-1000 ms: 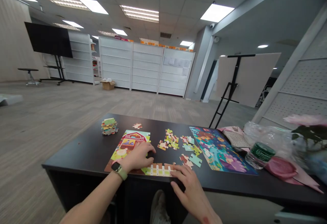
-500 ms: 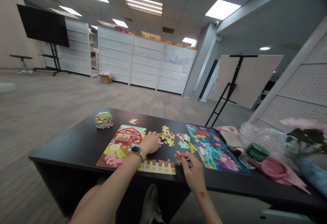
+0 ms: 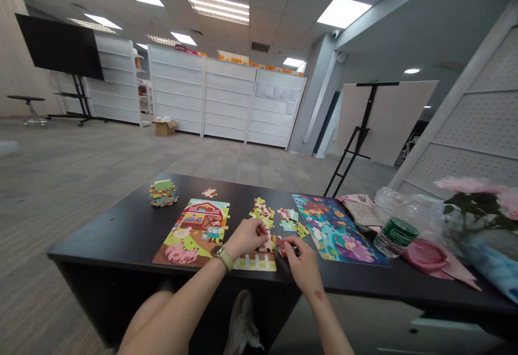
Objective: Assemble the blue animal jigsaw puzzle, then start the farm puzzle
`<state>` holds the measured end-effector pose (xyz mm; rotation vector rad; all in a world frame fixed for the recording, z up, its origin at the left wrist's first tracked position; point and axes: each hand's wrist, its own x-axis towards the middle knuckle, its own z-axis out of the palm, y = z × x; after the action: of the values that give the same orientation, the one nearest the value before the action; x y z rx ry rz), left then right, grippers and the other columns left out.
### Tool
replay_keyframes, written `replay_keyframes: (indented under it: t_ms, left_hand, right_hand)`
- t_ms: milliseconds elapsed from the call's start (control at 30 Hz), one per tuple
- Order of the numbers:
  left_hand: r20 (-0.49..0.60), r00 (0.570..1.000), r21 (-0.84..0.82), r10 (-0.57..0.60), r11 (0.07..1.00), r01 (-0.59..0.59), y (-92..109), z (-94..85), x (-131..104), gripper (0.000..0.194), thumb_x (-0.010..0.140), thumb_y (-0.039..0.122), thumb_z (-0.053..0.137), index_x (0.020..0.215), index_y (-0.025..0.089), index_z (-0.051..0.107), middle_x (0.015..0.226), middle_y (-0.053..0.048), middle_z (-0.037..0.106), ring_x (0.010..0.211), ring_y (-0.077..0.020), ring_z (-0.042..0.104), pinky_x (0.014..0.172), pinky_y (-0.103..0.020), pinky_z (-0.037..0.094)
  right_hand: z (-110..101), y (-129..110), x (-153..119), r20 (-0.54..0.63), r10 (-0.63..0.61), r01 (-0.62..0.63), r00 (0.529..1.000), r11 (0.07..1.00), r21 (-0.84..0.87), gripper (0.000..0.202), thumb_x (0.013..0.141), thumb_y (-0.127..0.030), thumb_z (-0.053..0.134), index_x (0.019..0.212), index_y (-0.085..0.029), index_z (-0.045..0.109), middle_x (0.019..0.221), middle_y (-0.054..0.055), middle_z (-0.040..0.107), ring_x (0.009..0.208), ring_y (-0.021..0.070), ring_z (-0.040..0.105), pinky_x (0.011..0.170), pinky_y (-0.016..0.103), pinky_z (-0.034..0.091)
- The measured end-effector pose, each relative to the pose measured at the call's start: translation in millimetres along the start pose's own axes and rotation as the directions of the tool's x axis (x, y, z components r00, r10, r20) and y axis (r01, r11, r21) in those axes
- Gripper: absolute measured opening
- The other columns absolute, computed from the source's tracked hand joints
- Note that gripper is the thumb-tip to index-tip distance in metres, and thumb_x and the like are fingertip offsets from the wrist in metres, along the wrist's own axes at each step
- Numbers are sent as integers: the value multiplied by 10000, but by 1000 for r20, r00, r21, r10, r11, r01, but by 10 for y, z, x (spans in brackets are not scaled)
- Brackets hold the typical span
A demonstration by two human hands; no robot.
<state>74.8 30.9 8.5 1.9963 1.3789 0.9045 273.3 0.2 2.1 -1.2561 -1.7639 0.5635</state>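
Note:
Joined on the dark table is a farm puzzle (image 3: 196, 231) with a red barn and a pink sheep-like shape. My left hand (image 3: 246, 236), fingers pinched, is over a pinkish piece (image 3: 267, 244) just above the fence strip (image 3: 259, 261); whether it grips that piece is unclear. My right hand (image 3: 298, 256) has its fingertips closed on a red puzzle piece (image 3: 281, 246), right of the strip. Beyond the hands lie loose green and yellow pieces (image 3: 263, 213) and a smaller group of pale blue and green pieces (image 3: 289, 225).
A stack of pieces (image 3: 163, 193) and a lone piece (image 3: 209, 192) lie at the back left. To the right are a blue sea-scene puzzle (image 3: 343, 233), a green-labelled bottle (image 3: 396, 236), pink wrapping (image 3: 431, 258) and flowers (image 3: 481, 198).
My left hand has moved from the barn puzzle's right edge toward me and right, its fingers now drawn together. A pinkish piece now shows above the fence strip. My right hand stays near the red piece.

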Motion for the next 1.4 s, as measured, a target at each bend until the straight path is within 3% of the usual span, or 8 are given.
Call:
replay_keyframes:
  t_ms: [333,500,700,800,867,1000,1100,1400]
  left_hand:
    - [-14,1000,145,-16,989,18,-76,-80,-6,101,742,296,678,800,215,695,782,-12,721,775,-195,671,665,-242,479]
    - [28,1000,202,5,979,-11,-84,-78,-5,150,729,326,720,841,229,702,844,-3,718,807,-196,658,676,-245,466]
    - [115,986,219,124,965,-147,9,-122,-67,264,765,428,720,966,256,719,1013,-34,679,979,-229,625,830,-283,478]
    - [222,948,243,226,929,-278,62,-151,-142,476,673,558,789,1066,300,713,1216,-45,609,1110,-271,575,941,-336,455]
    - [275,925,273,263,901,-337,73,-161,-184,434,728,588,740,1064,314,717,1280,-44,581,1148,-284,557,972,-369,441]
    - [267,921,279,284,892,-356,54,-171,-221,216,876,411,620,1045,331,728,1232,-23,637,1155,-271,563,971,-377,433]
    - [253,921,257,296,897,-359,26,-172,-207,240,909,281,550,1049,341,735,1224,-12,656,1143,-261,574,961,-379,432]
    - [252,922,242,293,904,-353,-67,-154,-159,251,899,258,558,1039,331,753,1229,-18,646,1124,-242,585,976,-342,438]
  right_hand:
    - [-3,3,4,13,36,-36,999,999,28,283,883,-416,512,843,-208,700,857,63,741,719,216,672,697,304,496]
    - [-9,81,25,-75,92,-83,993,990,118,264,817,-344,520,954,-196,691,912,85,752,807,247,697,713,323,521]
    - [-12,252,60,-85,116,-95,990,973,212,303,776,-304,533,1012,-186,682,956,90,739,911,259,685,802,354,526]
    - [-30,298,67,-118,140,-105,983,958,266,304,768,-301,544,1014,-182,675,930,89,733,901,258,681,796,355,525]
    - [-45,306,65,-143,152,-107,978,953,285,293,766,-308,555,1000,-180,676,904,86,730,901,261,681,790,352,524]
    - [-64,278,54,-138,135,-97,981,962,254,258,781,-336,572,947,-175,686,919,101,733,921,280,677,807,370,519]
    - [-64,235,45,-115,124,-98,985,973,211,245,800,-359,566,910,-177,689,911,103,735,898,283,676,805,377,516]
    - [-62,177,31,-76,95,-81,993,983,162,261,827,-382,544,893,-178,693,874,88,737,849,264,676,767,345,511]
